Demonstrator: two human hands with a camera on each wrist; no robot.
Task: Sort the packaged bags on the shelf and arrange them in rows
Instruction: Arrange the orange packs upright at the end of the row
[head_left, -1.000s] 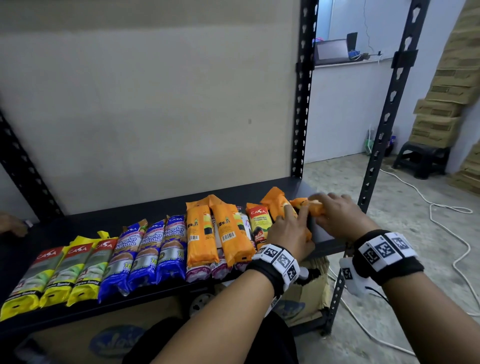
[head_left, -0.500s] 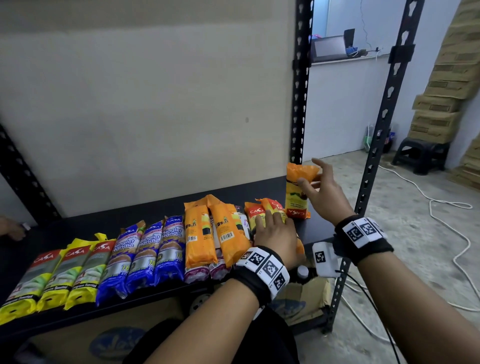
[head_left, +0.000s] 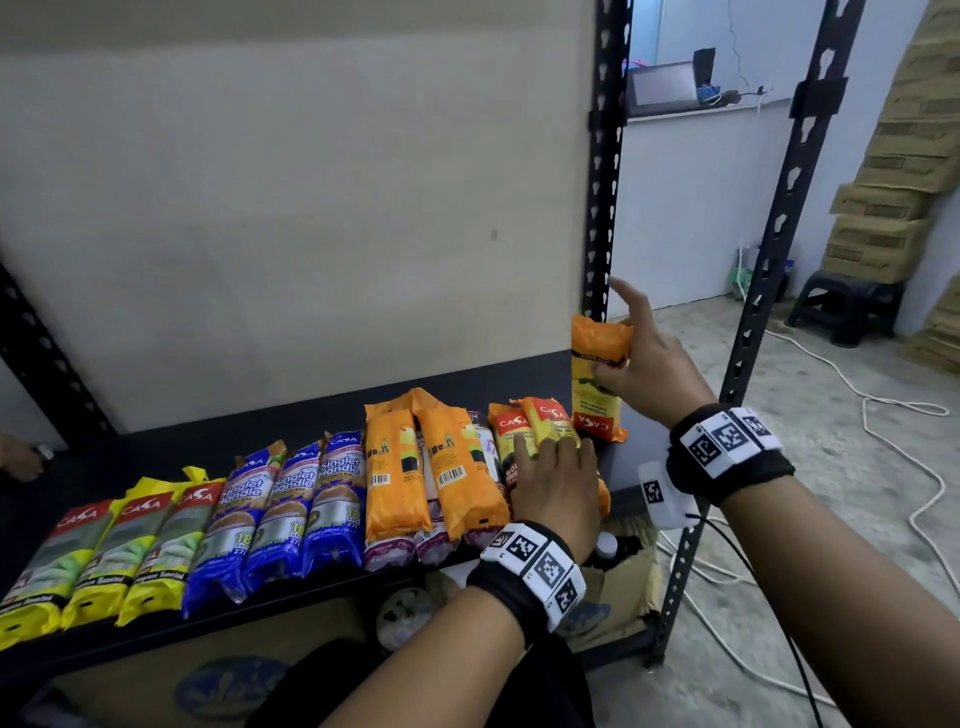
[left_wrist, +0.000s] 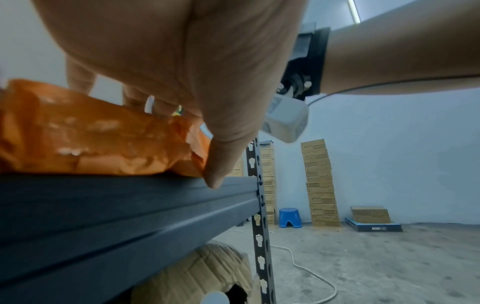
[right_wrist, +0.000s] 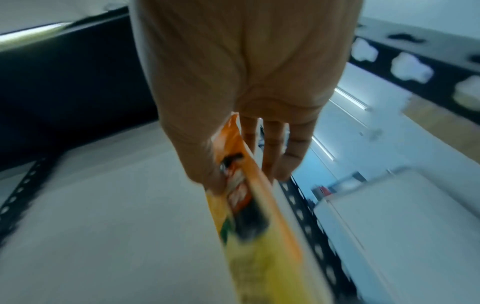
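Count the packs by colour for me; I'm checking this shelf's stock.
Yellow-green packs: 3
Blue packs: 3
Plain orange packs: 2
Purple-white packs, under the orange ones: 3 ends showing
Orange-yellow CASA packs: 3, one of them held in the right hand
Total: 14 visible

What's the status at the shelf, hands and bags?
Right hand holds orange-and-yellow packaged bag upright, lifted. Left hand flat on orange bags lying at row's end. Black metal shelf corner free.
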